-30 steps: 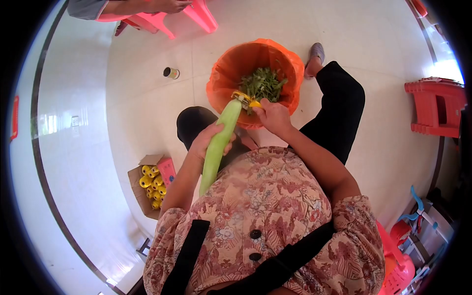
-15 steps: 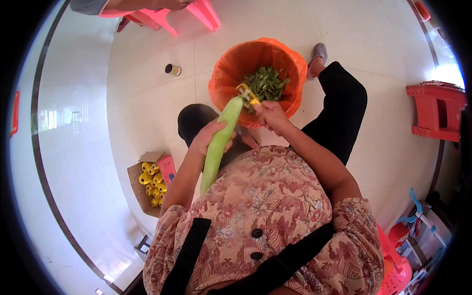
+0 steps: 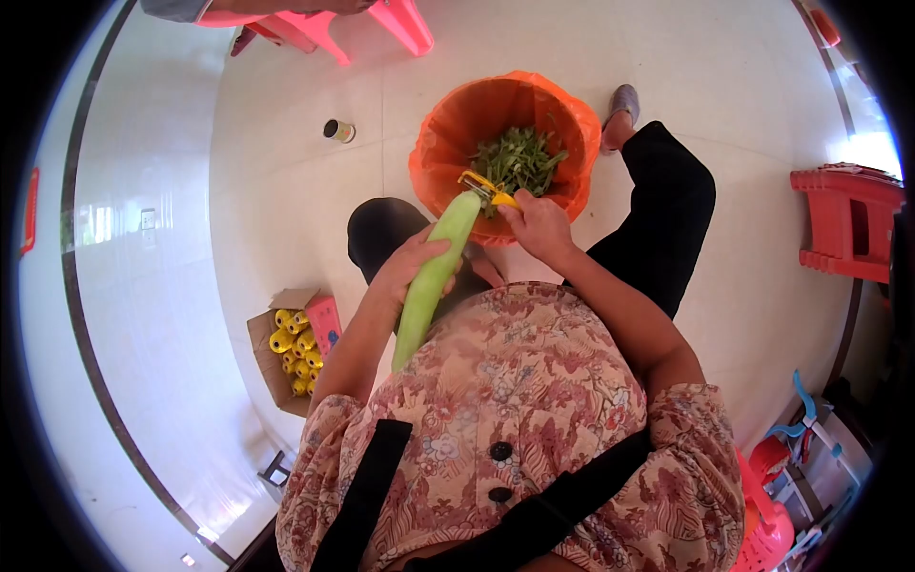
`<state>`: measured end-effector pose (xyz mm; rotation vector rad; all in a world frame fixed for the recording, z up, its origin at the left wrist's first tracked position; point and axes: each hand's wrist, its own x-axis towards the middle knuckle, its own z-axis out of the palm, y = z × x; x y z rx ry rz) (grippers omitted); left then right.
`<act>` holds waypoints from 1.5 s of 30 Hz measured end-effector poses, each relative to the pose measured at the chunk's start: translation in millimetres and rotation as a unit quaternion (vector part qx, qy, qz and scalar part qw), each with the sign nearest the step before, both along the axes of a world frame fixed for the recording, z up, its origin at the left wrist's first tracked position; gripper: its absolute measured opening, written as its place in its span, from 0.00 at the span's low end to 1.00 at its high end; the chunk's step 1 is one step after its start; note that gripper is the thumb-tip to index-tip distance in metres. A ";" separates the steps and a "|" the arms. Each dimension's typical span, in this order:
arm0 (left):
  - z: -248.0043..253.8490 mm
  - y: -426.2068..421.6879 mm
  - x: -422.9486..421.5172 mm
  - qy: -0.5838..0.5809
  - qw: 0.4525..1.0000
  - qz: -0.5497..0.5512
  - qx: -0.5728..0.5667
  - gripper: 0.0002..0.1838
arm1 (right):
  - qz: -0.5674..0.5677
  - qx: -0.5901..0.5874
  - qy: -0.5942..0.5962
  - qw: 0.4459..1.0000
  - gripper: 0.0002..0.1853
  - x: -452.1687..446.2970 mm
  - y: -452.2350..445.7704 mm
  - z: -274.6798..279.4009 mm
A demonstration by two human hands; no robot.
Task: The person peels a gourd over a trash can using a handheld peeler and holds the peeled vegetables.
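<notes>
A long pale green gourd (image 3: 429, 281) slants up from my lap, its far end over the near rim of a bin. My left hand (image 3: 408, 265) is wrapped round its middle. In my right hand (image 3: 538, 224) is a yellow-handled peeler (image 3: 491, 191), its blade at the gourd's far tip; whether the blade touches the skin I cannot tell. Below both lies the bin (image 3: 438, 124), lined with an orange bag, with green leafy scraps (image 3: 522, 162) inside.
A small dark-topped can (image 3: 339, 131) stands on the tiled floor. At left is a cardboard box (image 3: 272, 367) of yellow-wrapped items. Stacked red stools (image 3: 843, 219) are at right. Another person's arm (image 3: 276, 6) shows above a pink stool (image 3: 400, 27).
The peeler has turned at the gourd's tip, its handle now lying flatter. The gourd has shifted slightly right in view, along with the whole scene. Both hands keep their hold.
</notes>
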<state>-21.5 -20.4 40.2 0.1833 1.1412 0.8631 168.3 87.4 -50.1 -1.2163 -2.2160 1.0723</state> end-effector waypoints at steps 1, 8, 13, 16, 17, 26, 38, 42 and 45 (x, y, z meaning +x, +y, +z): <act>-3.2 -0.4 -2.1 -0.028 1.000 0.001 0.005 0.23 | -0.001 0.014 0.007 1.000 0.16 0.5 0.7 -5.8; -28.6 -16.9 -5.1 -0.162 0.985 0.056 0.017 0.29 | -0.055 -0.535 0.397 0.744 0.12 -3.5 21.5 21.0; -46.9 -20.7 -2.7 -0.144 0.987 0.012 0.070 0.33 | 0.019 -0.531 0.408 0.743 0.14 -12.7 26.6 30.0; -36.9 -9.5 -1.9 -0.054 0.995 -0.033 0.079 0.36 | -0.002 -0.507 0.375 0.776 0.13 -15.1 23.2 19.8; -27.4 0.7 5.3 -0.025 0.992 -0.056 0.107 0.38 | -0.013 -0.502 0.356 0.788 0.12 -14.9 22.7 19.4; -31.6 18.6 -2.5 -0.011 0.997 -0.070 0.024 0.39 | -0.041 -0.114 0.097 0.988 0.17 -1.3 29.2 3.1; -23.2 20.9 -7.4 0.038 0.997 -0.067 0.000 0.34 | 0.004 0.089 -0.068 0.994 0.19 -1.4 3.1 2.9; -19.3 19.8 -12.8 -0.049 0.998 -0.031 0.011 0.33 | -0.036 -0.410 0.138 0.901 0.18 -6.6 19.7 -10.8; -22.2 16.4 -12.7 -0.110 0.994 0.009 0.021 0.32 | -0.114 -0.542 0.162 0.817 0.19 -1.8 27.7 8.6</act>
